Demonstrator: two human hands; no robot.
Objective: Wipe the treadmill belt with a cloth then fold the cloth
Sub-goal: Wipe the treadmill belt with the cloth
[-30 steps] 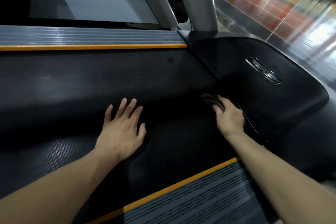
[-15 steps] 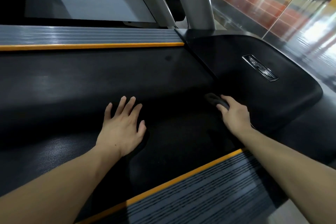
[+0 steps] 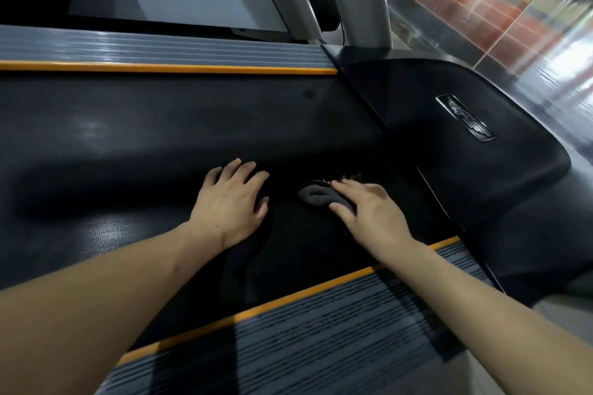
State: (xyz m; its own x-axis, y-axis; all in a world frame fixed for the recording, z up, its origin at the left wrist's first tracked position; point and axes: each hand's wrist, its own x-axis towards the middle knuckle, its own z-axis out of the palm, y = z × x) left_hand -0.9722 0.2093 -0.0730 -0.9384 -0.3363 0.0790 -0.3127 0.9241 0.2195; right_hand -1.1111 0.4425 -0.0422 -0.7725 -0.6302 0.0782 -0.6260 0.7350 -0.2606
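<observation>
Head view, step in hand: we judge we are in the wiping part of the task; the cloth (image 3: 316, 197) is bunched, not folded, and lies on the treadmill belt (image 3: 160, 138).

Head view, right hand: our right hand (image 3: 369, 205) lies palm down on the cloth with fingers stretched forward, pressing it onto the belt, not pinching it; the dark grey wad shows from under the fingertips on the side toward the other hand.

Head view, left hand: our left hand (image 3: 232, 202) is spread flat and wide on the belt, holding nothing, just beside the cloth but apart from it; we read it as a brace for our weight.

Head view, where the cloth is: on the belt, near the black motor cover (image 3: 465, 170) but clear of it, between our two hands and the cover's seam.

Head view, surroundings: orange-edged side rails run along the belt, the far rail (image 3: 160, 53) beyond our hands and the near rail (image 3: 305, 337) under our forearms.

Next move, as we judge it: keep the palm flat and sweep the cloth across the belt, with even pressure so that the wad does not roll out from under the fingers. The left hand sits in the way of a sweep toward it, so it must lift or shift.

Folding: not yet begun; it will want both hands free.
</observation>
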